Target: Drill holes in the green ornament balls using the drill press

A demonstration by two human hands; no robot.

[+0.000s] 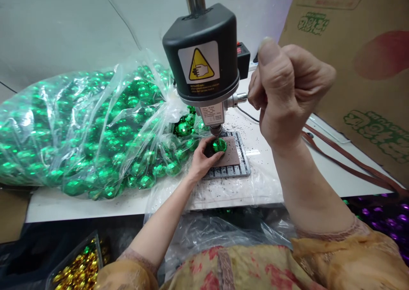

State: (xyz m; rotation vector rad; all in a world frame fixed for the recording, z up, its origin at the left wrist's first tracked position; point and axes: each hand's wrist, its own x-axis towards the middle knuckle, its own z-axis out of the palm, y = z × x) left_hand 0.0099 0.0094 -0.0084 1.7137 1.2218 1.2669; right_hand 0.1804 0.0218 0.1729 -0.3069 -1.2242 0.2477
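Note:
A small bench drill press [204, 64] with a black head and a yellow warning sticker stands on the white table [96, 202]. My left hand [203, 156] holds a green faceted ball [220, 145] on the brown pad of the ribbed base plate [238, 166], right under the drill tip [216, 130]. My right hand [284, 94] is closed in a fist around the metal feed lever [239, 98] at the press's right side.
A big clear plastic bag [79, 132] full of green faceted balls lies left of the press. A cardboard box [358, 68] leans at the right, a brown strap [345, 164] beside it. Gold balls fill a tray [79, 266] at lower left; purple balls [383, 211] sit lower right.

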